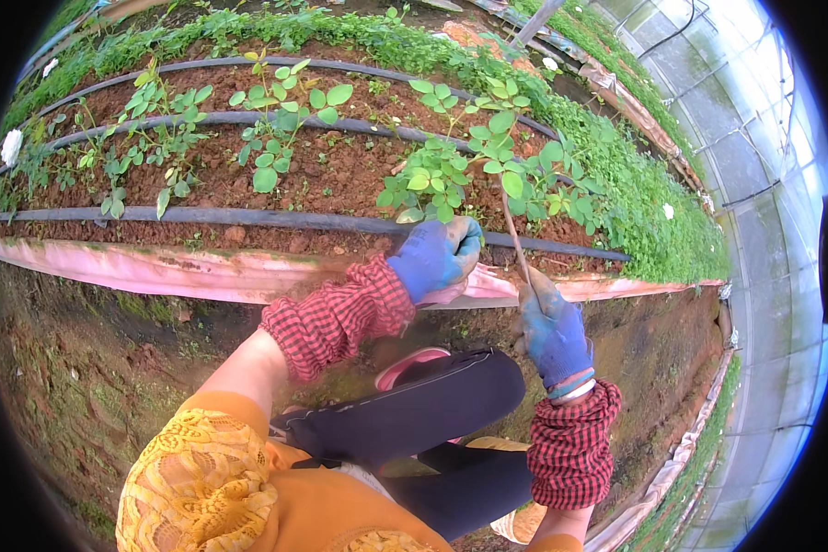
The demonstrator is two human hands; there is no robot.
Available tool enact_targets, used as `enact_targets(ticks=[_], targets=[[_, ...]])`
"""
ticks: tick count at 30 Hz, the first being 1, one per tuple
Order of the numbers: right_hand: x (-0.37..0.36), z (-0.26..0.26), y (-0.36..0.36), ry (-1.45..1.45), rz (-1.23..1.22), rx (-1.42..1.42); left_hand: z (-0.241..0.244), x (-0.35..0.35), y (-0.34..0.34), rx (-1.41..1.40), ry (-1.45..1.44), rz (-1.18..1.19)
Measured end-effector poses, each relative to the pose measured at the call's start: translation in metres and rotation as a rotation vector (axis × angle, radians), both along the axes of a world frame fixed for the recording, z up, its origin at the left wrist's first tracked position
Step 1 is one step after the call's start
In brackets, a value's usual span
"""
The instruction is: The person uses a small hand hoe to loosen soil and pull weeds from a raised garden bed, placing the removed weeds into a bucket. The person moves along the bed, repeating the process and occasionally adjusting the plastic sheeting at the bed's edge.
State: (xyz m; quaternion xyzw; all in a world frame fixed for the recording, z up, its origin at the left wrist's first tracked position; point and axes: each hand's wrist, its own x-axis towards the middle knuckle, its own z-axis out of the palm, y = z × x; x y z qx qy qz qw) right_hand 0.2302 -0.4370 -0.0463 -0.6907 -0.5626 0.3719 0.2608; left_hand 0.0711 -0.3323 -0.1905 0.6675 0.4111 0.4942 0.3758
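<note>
My left hand (436, 255), in a soiled blue work glove, is curled into a fist over the near edge of a raised soil bed (303, 243). A bit of green plant shows at its fingers, mostly hidden by the glove. My right hand (552, 324), gloved alike, grips a thin-shafted hand tool (513, 224). The shaft slants up across the near drip hose (552, 245) into a leafy rose bush (500, 148). Leaves hide much of the tool's far end. The bush stands just beyond both hands.
More young rose plants (272, 131) grow to the left, between dark hoses (200, 119). Low green weeds (662, 221) cover the bed's right end. Pink sheeting (179, 272) lines its near side, along an earthen path (110, 366). Greenhouse film (766, 241) rises at right.
</note>
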Motion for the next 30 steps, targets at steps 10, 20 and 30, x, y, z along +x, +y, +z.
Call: enact_targets(ticks=[10, 20, 30], targets=[[-0.033, -0.079, 0.190, -0.862, 0.284, 0.465, 0.031, -0.002, 0.015, -0.198, 0.298, 0.013], [-0.034, -0.024, 0.116, -0.240, 0.055, -0.193, 0.011, 0.002, 0.028, -0.188, 0.357, 0.065], [-0.037, -0.010, 0.078, -0.175, 0.016, -0.059, 0.006, 0.002, 0.026, -0.069, 0.309, 0.059]])
